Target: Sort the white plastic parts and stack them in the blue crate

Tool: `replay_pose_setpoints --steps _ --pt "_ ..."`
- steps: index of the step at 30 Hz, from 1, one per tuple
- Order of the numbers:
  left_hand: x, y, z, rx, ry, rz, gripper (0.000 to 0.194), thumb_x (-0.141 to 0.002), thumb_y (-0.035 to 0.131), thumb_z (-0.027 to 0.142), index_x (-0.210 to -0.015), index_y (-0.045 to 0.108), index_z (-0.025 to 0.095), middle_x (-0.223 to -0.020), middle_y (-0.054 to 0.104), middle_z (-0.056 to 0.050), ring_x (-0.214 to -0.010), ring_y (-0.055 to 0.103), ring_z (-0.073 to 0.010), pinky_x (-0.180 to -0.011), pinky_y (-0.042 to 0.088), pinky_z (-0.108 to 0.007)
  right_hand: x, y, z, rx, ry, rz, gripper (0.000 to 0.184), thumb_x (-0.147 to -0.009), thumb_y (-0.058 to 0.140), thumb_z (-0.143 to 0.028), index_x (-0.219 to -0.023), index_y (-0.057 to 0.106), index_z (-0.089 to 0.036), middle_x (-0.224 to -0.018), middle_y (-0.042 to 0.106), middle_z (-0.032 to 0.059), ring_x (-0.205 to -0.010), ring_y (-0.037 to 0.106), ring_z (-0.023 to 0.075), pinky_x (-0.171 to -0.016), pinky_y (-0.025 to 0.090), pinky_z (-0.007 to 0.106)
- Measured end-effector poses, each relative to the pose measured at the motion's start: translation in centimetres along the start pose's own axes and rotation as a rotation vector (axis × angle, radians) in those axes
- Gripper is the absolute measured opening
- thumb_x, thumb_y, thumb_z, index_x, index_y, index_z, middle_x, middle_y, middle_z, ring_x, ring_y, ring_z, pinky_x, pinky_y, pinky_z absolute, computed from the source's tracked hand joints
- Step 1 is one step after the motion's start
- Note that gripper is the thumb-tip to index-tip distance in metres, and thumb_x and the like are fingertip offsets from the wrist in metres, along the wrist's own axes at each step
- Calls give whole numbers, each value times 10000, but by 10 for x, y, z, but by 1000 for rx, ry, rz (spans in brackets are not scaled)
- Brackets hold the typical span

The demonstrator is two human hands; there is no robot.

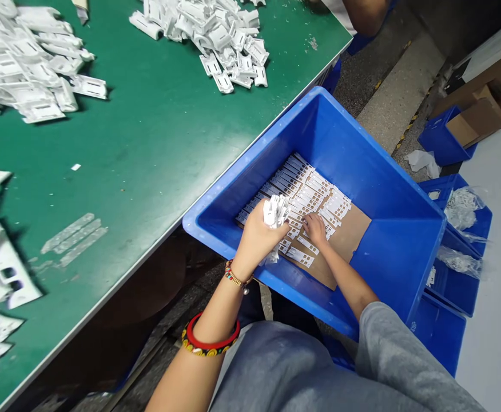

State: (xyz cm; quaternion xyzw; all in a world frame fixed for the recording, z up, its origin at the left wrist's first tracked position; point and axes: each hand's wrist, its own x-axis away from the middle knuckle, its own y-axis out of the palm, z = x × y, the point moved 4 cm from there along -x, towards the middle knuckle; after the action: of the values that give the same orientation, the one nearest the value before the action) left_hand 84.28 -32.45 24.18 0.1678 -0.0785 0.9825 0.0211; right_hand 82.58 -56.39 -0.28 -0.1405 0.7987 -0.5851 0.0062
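Green counter (147, 171) at 10 o'clock, blue plastic bin (362, 154) at 2 o'clock. Inside, left hand (254, 237) clenches white plastic parts (276, 210); right hand (314, 229) half-curled on white plastic strips (306, 194) over cardboard sheet (347, 240), grip unclear.

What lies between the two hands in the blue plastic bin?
Head view: flat white perforated strips in rows on a brown cardboard sheet lie between the left hand and right hand.

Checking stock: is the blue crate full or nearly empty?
Nearly empty: the blue crate holds a thin layer of white strips on cardboard, far below the rim.
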Motion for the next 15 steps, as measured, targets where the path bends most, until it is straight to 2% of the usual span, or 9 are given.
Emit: replay_pose_setpoints --steps 6,8,11,13,15 --pt "0 -1 0 -37 -19 -6 202 -584 583 189 -747 464 203 -686 528 46 -627 510 -123 -585 423 -246 12 -10 -6 0 31 28 291 -978 412 -229 -1155 641 -196 -1149 645 118 -1076 545 250 -951 435 391" --pt "0 -1 -1 -36 -29 -8 203 -587 583 193 -751 463 202 -690 530 43 -627 513 -124 -582 424 -246 25 -17 3 20 99 79 351 -982 387 -238 -1259 587 -158 -1274 593 151 -1179 507 264 -1018 403 422" --pt "0 0 -2 -36 -42 -14 201 -588 577 193 -760 474 200 -693 534 42 -629 518 -126 -580 426 -246 48 -22 24 48 224 131 495 -993 343 -280 -1451 412 -107 -1485 434 185 -1374 365 283 -1122 325 475" --pt "0 0 -2 -37 -42 -13 199 -592 578 195 -763 477 199 -698 537 41 -632 522 -127 -581 430 -246 59 -17 35 52 200 62 584 -1004 320 -338 -1529 275 -88 -1573 324 179 -1463 255 269 -1176 270 476" --pt "0 0 -1 -36 -38 -9 198 -593 582 201 -758 473 199 -699 539 40 -635 525 -128 -585 434 -247 65 -7 38 53 106 -57 666 -1007 318 -408 -1564 164 -78 -1620 228 170 -1508 166 260 -1210 219 475"
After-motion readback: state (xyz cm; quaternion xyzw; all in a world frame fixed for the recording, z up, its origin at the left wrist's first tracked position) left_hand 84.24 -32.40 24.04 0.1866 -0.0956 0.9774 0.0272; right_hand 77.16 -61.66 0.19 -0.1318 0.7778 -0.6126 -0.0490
